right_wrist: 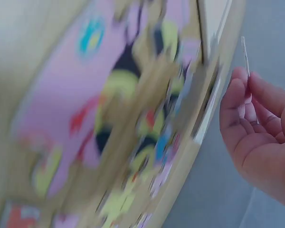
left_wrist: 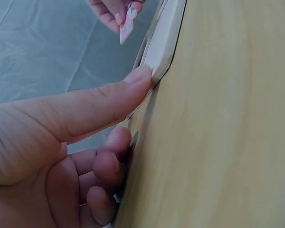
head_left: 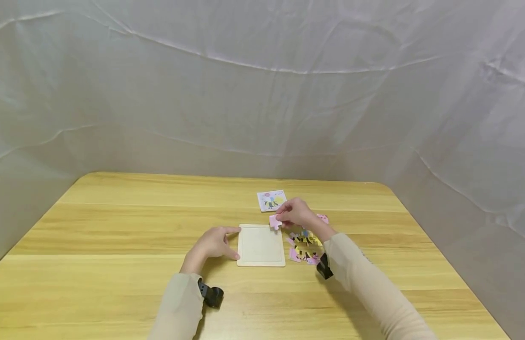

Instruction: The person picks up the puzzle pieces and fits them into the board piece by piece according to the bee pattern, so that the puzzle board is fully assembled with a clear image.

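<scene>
Between the thumb and fingers of my right hand (head_left: 298, 214) a pink puzzle piece (head_left: 274, 221) is pinched, held over the upper right corner of a pale square puzzle tray (head_left: 261, 264). The inside of the tray shows bare. My left hand (head_left: 212, 242) rests at the tray's left side, index finger at the upper corner and thumb (left_wrist: 109, 102) on the near one. In the left wrist view its other fingers are loosely bent. Loose puzzle pieces (head_left: 299, 254) in pink, yellow and black lie right of the tray, partly hidden under my right wrist.
A square picture card (head_left: 267, 201) with a bee lies behind the tray, partly covered by the right hand. Everything stands on a wooden table (head_left: 117, 226). Grey-white cloth (head_left: 245, 104) hangs behind and at both sides.
</scene>
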`<state>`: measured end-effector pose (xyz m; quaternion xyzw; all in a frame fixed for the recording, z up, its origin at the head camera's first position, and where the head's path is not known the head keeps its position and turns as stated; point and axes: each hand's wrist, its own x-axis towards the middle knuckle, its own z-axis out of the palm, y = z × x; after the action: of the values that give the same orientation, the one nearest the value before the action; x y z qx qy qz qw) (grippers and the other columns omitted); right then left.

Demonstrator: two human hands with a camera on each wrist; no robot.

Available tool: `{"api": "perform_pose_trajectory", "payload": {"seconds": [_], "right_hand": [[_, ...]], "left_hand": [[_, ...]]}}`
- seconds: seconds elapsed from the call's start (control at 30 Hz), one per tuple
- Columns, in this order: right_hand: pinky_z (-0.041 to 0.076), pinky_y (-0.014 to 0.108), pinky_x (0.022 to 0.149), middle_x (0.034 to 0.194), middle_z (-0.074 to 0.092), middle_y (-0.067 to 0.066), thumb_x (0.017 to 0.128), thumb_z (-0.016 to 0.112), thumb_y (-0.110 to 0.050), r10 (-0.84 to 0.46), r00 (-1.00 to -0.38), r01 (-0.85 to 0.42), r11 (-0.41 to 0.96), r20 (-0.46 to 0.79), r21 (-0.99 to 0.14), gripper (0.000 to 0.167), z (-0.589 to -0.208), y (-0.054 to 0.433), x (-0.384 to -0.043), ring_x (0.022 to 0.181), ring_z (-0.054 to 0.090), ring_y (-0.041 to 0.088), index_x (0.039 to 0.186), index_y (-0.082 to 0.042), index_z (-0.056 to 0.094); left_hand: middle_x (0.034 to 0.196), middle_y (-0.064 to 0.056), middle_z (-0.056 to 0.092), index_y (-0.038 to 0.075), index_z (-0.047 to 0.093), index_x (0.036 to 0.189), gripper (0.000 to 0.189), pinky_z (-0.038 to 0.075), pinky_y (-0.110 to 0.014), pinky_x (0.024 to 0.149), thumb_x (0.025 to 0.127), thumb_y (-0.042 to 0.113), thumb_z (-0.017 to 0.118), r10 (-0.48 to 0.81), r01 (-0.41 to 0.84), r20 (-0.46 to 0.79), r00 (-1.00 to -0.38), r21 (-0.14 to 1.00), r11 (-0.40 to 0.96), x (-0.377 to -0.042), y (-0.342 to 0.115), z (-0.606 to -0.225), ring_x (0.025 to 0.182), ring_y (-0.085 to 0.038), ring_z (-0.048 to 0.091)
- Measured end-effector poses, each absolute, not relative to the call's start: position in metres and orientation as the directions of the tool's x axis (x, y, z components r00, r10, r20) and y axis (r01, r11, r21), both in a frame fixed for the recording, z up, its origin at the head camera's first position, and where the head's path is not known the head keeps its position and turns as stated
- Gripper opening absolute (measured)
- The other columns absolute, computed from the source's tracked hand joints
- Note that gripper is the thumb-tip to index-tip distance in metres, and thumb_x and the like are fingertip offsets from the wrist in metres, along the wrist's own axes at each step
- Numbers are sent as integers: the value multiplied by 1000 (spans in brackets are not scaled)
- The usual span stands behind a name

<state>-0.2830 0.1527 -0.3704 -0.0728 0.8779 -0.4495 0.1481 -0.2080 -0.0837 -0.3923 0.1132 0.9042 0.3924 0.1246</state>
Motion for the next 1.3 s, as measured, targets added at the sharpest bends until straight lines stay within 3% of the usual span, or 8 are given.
{"api": "perform_pose_trajectory", "payload": {"seconds": [0.43,1.3], "right_hand": [[50,28,52,62,62,13,78,65,3,-360,-874,80,555,-327,-828,7,-379,109,-274,48,58,15,81,6,59],[48,25,45,54,58,6,75,69,-1,-345,-905,-80,713,-249,-697,13,-383,97,-271,40,52,10,66,1,61]], "left_hand": [[53,0,44,7,54,124,68,31,-23,45,61,11,81,302,116,-129,-945,730,674,-209,-83,-392,46,-10,36],[52,1,43,7,54,124,68,30,-22,45,62,11,81,316,132,-118,-942,733,667,-209,-74,-394,46,-10,35]]}}
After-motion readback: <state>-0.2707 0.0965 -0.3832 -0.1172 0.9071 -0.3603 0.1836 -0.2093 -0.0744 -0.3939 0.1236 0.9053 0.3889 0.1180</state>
